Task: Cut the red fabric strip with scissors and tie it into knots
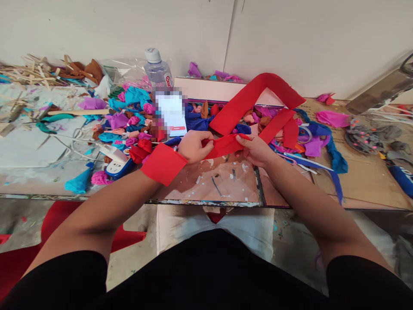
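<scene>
- From my remote seat I see the broad, paint-flecked worktop [209,189], heaped with crumpled coloured fabric [135,97].
- A wide, bent red cloth strip [238,103] lies over that fabric.
- A flat red cloth piece [164,164] drapes the left forearm [129,202].
- My feed shows the left hand [195,146] and right hand [254,150] pinching a narrow red cloth length [222,146], stretched between them over the worktop.

The left hand [195,147] and right hand [255,149] are holding a red cloth strip [223,146], and a plastic bottle [158,71] is standing behind
</scene>
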